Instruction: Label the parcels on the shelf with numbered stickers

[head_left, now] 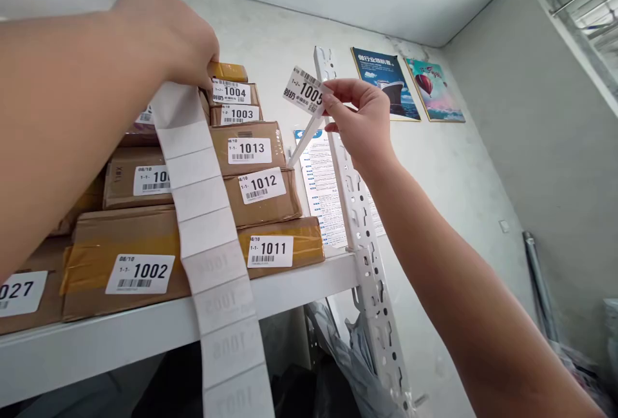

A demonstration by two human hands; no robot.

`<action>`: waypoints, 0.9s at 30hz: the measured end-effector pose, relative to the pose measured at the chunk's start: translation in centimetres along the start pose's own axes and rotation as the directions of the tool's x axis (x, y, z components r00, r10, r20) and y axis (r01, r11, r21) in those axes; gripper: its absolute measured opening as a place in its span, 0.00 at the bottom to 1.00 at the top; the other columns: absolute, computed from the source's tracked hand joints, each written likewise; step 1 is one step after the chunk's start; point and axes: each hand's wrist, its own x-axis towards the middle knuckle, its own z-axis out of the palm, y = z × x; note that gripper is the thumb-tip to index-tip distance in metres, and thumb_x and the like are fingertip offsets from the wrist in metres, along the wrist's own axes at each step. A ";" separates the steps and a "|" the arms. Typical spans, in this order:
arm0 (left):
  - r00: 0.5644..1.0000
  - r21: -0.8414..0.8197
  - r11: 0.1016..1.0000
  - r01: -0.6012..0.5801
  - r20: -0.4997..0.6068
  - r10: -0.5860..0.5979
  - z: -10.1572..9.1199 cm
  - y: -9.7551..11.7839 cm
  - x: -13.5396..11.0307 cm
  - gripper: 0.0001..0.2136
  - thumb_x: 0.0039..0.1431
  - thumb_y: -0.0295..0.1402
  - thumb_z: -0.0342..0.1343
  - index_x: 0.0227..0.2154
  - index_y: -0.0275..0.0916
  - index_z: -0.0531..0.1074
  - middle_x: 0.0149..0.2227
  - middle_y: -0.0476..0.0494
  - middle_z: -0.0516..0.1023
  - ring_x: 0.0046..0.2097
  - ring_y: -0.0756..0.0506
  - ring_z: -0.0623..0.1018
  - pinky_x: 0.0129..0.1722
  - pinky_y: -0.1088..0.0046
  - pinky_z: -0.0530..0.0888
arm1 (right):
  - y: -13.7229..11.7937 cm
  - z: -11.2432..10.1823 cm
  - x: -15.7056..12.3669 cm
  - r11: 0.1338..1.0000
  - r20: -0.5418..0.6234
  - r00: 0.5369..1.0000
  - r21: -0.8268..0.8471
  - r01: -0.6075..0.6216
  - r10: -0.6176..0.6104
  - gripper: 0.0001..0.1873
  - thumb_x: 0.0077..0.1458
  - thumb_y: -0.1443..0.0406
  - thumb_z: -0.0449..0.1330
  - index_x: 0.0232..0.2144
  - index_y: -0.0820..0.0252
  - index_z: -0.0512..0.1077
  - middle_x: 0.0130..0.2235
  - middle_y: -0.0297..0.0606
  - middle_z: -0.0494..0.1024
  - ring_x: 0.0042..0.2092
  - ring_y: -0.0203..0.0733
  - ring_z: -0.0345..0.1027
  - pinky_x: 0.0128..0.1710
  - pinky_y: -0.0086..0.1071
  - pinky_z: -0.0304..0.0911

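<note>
Pinched by one edge between the thumb and finger of my right hand (pixel 361 114) is a white sticker label (pixel 303 91) printed 1005. It is held in the air beside the shelf post. My left hand (pixel 174 38) is closed on a long strip of label backing paper (pixel 205 212), at the upper left. The strip hangs in front of the cartons and past the shelf edge; faint reversed numbers show on its lower part. Just beyond my left fingers are small cartons with labels 1004 (pixel 232 91) and 1003 (pixel 240 114). My left fingertips are partly hidden.
Labelled cartons 1013 (pixel 248 149), 1012 (pixel 263 186), 1011 (pixel 270 250) and 1002 (pixel 140 274) stand stacked on a white shelf (pixel 309 283). A perforated metal post (pixel 369 250) rises at its right end. Grey plastic bags (pixel 342 360) lie below. Posters (pixel 434 89) hang on the wall.
</note>
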 end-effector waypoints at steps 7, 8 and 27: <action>0.994 0.188 0.982 -0.002 -0.109 0.023 -0.8 0.1 -2.1 0.18 0.56 0.39 0.55 0.35 0.25 0.78 0.45 0.44 0.75 0.54 0.33 0.73 0.48 0.45 0.68 | -1.9 -0.8 -1.2 0.995 0.052 0.994 0.023 -0.097 0.096 0.08 0.58 0.63 0.61 0.40 0.57 0.75 0.41 0.37 0.78 0.42 0.39 0.74 0.32 0.30 0.71; 0.984 0.145 0.989 -0.026 -0.173 0.051 -1.0 0.0 -2.4 0.22 0.56 0.42 0.52 0.39 0.25 0.78 0.46 0.44 0.74 0.54 0.32 0.73 0.48 0.46 0.67 | -2.2 -1.0 -1.4 0.994 0.054 0.993 0.028 -0.105 0.103 0.08 0.58 0.63 0.61 0.40 0.57 0.75 0.40 0.37 0.78 0.41 0.39 0.74 0.31 0.30 0.70; 0.783 -0.149 0.843 -0.517 -0.482 0.395 -5.4 0.2 -31.2 0.14 0.57 0.28 0.64 0.47 0.40 0.74 0.39 0.46 0.81 0.35 0.47 0.79 0.27 0.71 0.72 | -18.0 -1.9 -17.6 0.973 0.184 0.981 0.211 -0.097 0.057 0.07 0.55 0.67 0.66 0.37 0.48 0.76 0.35 0.33 0.75 0.34 0.37 0.71 0.29 0.34 0.71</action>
